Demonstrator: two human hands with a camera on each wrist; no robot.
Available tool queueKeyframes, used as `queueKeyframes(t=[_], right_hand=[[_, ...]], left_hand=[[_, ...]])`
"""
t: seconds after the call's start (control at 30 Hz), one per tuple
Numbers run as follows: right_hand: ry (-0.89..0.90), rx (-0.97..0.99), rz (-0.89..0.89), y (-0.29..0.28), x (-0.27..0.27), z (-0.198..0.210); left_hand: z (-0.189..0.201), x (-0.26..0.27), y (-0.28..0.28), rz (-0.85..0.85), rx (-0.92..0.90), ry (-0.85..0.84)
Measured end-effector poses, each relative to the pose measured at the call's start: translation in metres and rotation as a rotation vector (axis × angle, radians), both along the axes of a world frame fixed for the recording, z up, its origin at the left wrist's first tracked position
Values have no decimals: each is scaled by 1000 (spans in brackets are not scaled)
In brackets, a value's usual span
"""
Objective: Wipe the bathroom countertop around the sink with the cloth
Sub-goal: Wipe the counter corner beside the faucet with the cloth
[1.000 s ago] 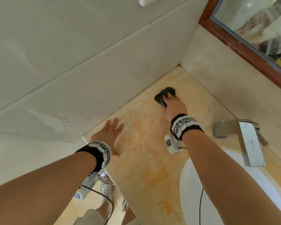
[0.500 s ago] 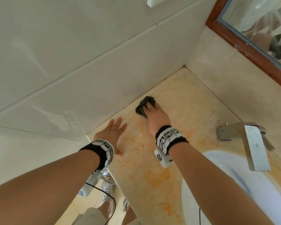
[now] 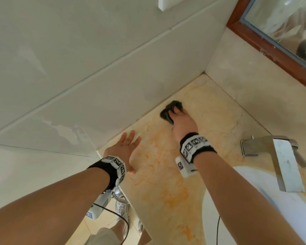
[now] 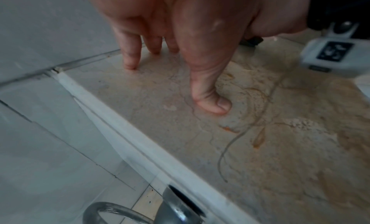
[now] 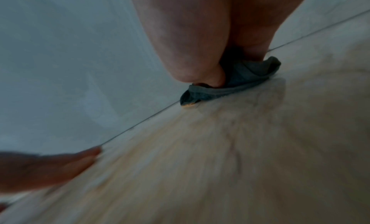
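Note:
A dark grey cloth (image 3: 167, 114) lies bunched on the beige, orange-stained countertop (image 3: 166, 175), close to the side wall's base and a little short of the back corner. My right hand (image 3: 182, 122) grips it and presses it down; in the right wrist view the cloth (image 5: 242, 78) is wadded under the thumb and fingers. My left hand (image 3: 125, 147) rests flat on the countertop near its left end, fingers spread and straight, holding nothing. The left wrist view shows its fingertips (image 4: 130, 63) touching the stone.
A white sink basin (image 3: 254, 220) lies at the lower right with a square metal faucet (image 3: 281, 163) over it. A wood-framed mirror (image 3: 267, 43) hangs above the back splash. White tiled wall (image 3: 95, 68) runs along the left. The counter's front edge (image 4: 140, 140) drops to the floor.
My right hand slid the cloth along the wall towards my left hand, then back a little towards the corner. The left hand stayed planted.

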State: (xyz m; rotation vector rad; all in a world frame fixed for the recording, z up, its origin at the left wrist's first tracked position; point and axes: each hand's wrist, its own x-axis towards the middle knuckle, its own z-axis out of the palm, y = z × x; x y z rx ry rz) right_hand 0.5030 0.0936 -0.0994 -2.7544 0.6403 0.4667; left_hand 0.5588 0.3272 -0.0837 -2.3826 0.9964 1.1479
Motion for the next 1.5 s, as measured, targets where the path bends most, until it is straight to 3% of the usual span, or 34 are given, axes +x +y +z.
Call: queueKeyframes(t=[0.2,0.43,0.57,0.97,1.5], right_hand=[[49,-42,-50,-19,41,-3],[73,-47,78,21,38,1],[48,1,126,60,18,6],[104,135,87,123,-85,13],[157,15,14,62,13,24]], left_hand=[[0,0,0,-15,6,3],[3,-14,16,90,-122,-33],[6,-20,43,166,-174,-84],[0,-22,57,90,-152,-25],[-1,-14,48,89,-84,22]])
